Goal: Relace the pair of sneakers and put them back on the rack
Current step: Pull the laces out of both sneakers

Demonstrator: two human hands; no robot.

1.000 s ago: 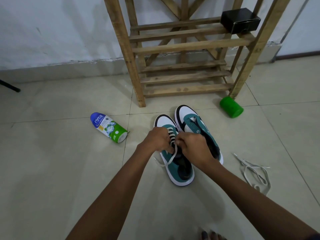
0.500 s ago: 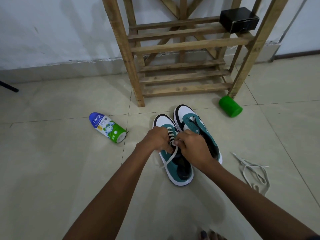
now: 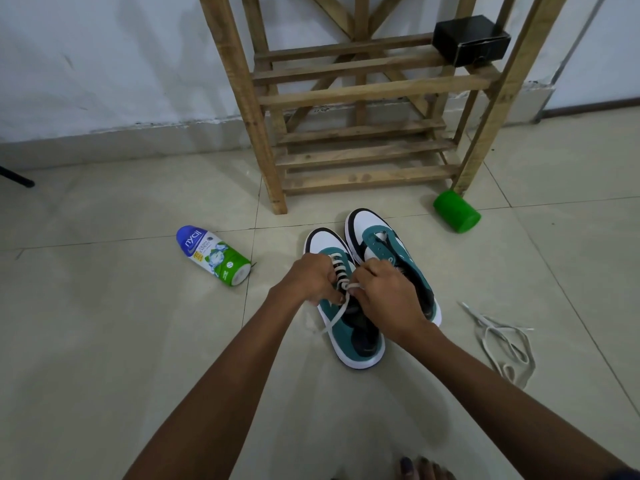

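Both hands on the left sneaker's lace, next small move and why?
Probably pull the lace snug through the current eyelets, then thread the next pair up. The left hand and right hand both pinch it mid-tongue on the left sneaker; only the lower rows look crossed, and a free end trails over its side.

The right hand (image 3: 388,292) is shifting a little toward the toe of the left sneaker (image 3: 346,313) compared with a second ago, its fingertips now pinching the white lace (image 3: 341,271) at the crossing just beside the left hand (image 3: 308,280). The loose end of that lace is trailing down over the teal side of the shoe, lying slightly straighter than it did before.
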